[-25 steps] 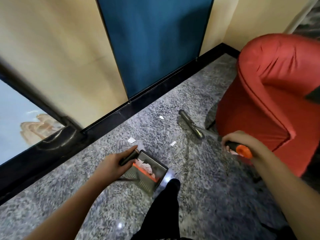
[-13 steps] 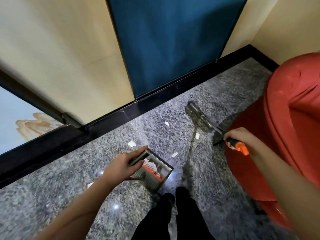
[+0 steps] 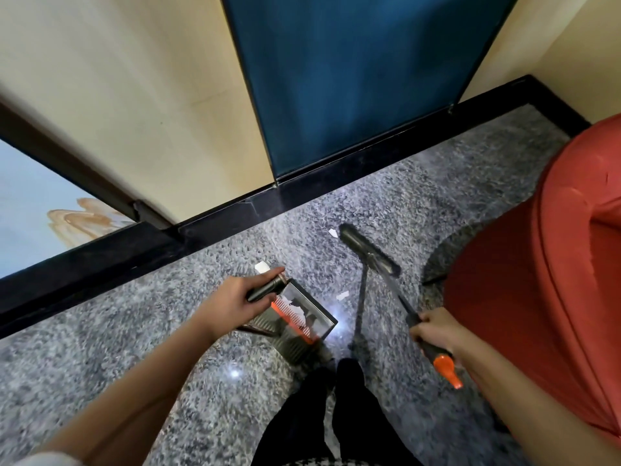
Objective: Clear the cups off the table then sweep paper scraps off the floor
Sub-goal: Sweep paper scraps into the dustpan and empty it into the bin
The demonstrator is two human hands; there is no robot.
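My left hand (image 3: 235, 302) grips the dark handle of a dustpan (image 3: 299, 317) that sits on the speckled granite floor (image 3: 100, 331); white scraps lie inside it behind an orange comb edge. My right hand (image 3: 437, 331) grips the broom handle near its orange end (image 3: 447, 369). The dark broom head (image 3: 368, 250) rests on the floor further out, to the right of the pan. Three white paper scraps lie loose: one by the broom head's far tip (image 3: 333, 233), one beside my left fingers (image 3: 262, 266), one between pan and broom (image 3: 342, 295).
A red upholstered armchair (image 3: 544, 280) fills the right side, close to my right arm. A black skirting (image 3: 302, 193) runs along the cream wall and blue panel (image 3: 342, 79). My dark trouser legs (image 3: 322, 415) stand just behind the dustpan.
The broom head has swung left, away from the armchair and toward the scrap by the wall. My view has shifted left. The dustpan and my left hand stay about where they were.
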